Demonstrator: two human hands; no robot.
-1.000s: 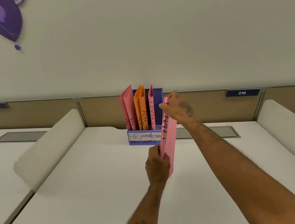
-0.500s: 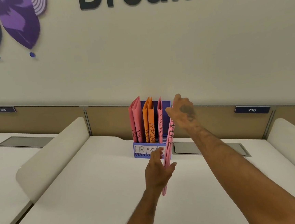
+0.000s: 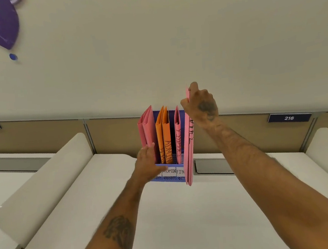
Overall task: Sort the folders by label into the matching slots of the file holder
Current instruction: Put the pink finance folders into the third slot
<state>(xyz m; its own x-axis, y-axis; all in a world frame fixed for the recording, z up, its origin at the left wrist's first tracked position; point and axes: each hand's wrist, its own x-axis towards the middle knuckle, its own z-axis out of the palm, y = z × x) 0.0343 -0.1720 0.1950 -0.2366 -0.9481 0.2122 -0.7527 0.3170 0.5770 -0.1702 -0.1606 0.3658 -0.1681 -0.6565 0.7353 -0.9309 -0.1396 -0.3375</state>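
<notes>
Against the desk's (image 3: 187,221) far edge stands a blue file holder (image 3: 173,180), its front labels reading ADMIN and FIN, the leftmost hidden. Left hand (image 3: 148,165), fingers together, rests on the holder's left front corner, touching the pink folders (image 3: 148,129) in the leftmost slot. Orange folders (image 3: 164,132) marked ADMIN fill the middle slot; one pink folder (image 3: 178,135) stands in the FIN slot. Right hand (image 3: 202,106) pinches the top edge of another pink folder (image 3: 189,152), held upright just beside the holder's right side, its lower edge in front of the holder's right front corner.
</notes>
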